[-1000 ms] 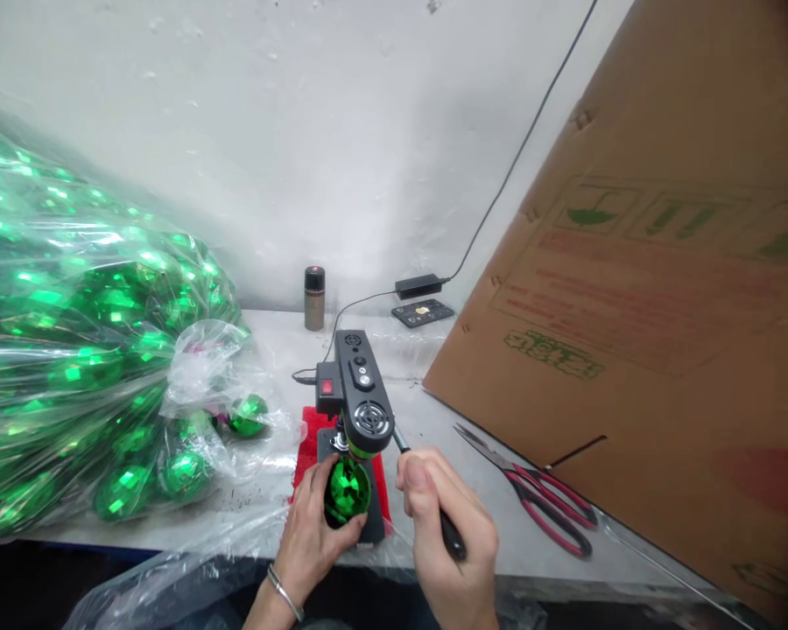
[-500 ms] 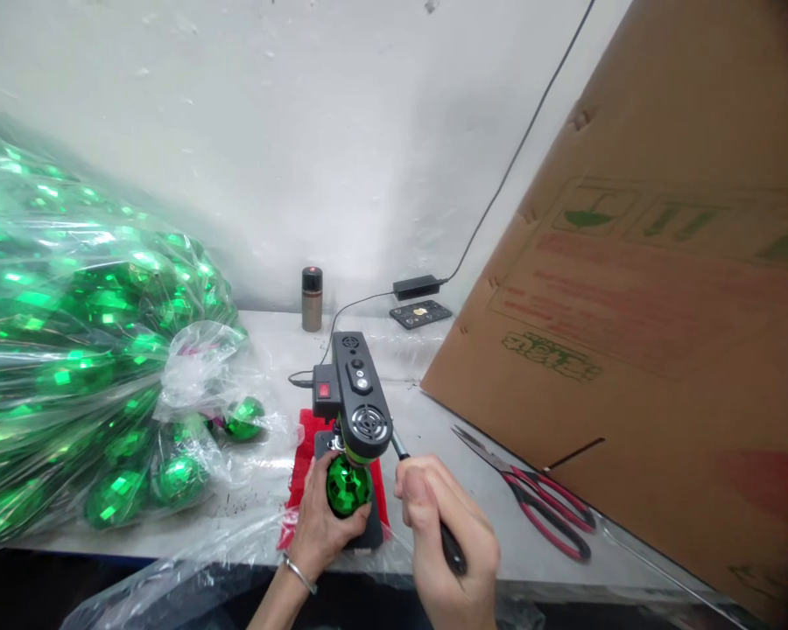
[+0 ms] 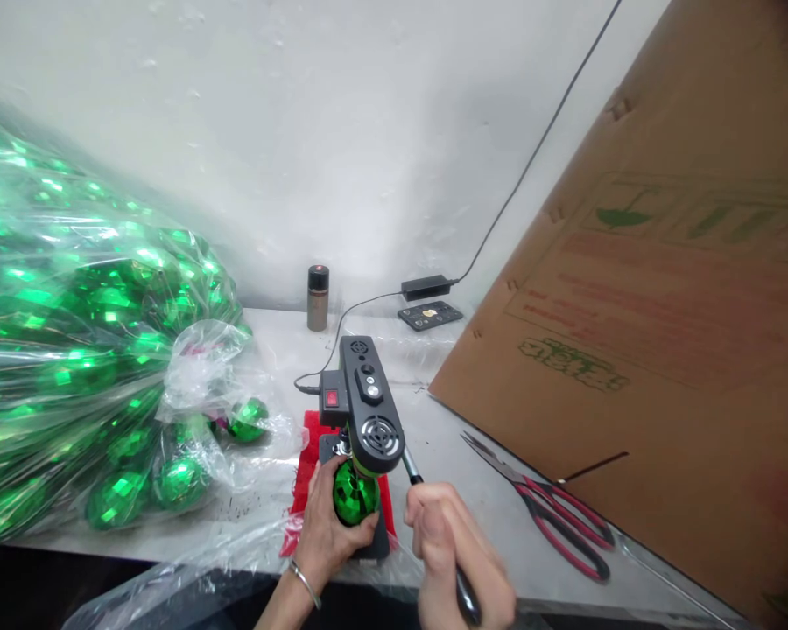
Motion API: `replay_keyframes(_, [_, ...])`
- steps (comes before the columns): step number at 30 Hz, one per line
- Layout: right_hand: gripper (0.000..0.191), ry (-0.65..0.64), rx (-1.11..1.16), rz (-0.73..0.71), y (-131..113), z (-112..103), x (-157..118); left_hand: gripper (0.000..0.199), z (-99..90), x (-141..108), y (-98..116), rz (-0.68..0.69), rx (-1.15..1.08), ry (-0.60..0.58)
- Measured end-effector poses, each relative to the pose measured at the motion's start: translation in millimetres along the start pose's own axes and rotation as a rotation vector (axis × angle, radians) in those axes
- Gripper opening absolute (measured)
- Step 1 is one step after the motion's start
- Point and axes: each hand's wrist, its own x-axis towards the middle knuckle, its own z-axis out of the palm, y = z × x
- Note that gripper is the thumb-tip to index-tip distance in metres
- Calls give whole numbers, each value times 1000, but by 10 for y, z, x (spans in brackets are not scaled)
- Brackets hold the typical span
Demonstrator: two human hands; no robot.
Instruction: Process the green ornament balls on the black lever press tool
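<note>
A shiny green faceted ball ornament sits under the head of a small black press machine. Around its left and lower side curl the fingers of my left hand, holding it against the underside of the head. My right hand is wrapped round the black grip of the machine's metal lever, to the right of the ball. A red switch shows on the machine's left side. Below it lie a dark base and a red cloth. The ball's top is hidden by the head.
At left bulges a clear plastic bag full of green balls. Red-handled scissors lie right, beside a large cardboard box. Behind stand a dark-capped bottle, a power adapter and a phone.
The view has shifted slightly, moving most things a little to the right. The lever's grip end sits lower in the view with my right hand. My left hand still holds the ball.
</note>
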Motion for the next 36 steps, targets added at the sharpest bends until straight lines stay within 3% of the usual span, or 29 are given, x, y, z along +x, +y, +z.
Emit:
replay_keyframes(10, [35,105,-19,14,3,82,-102,74,7,-25,-94,46,26,-22])
replay_keyframes(18, [37,187,-20,186,-119,172,-142,76,1,-29,-85,50,41,18])
replay_keyframes(22, [37,210,-21,164,-89,189,-161,73,-8,-25,-36,55,32,-7])
replay_keyframes(30, [36,244,-17,187,-43,222,-215,73,74,-22,-61,79,84,81])
replay_keyframes(36, [36,249,5,59,69,222,-243,72,86,-17,-81,131,104,103])
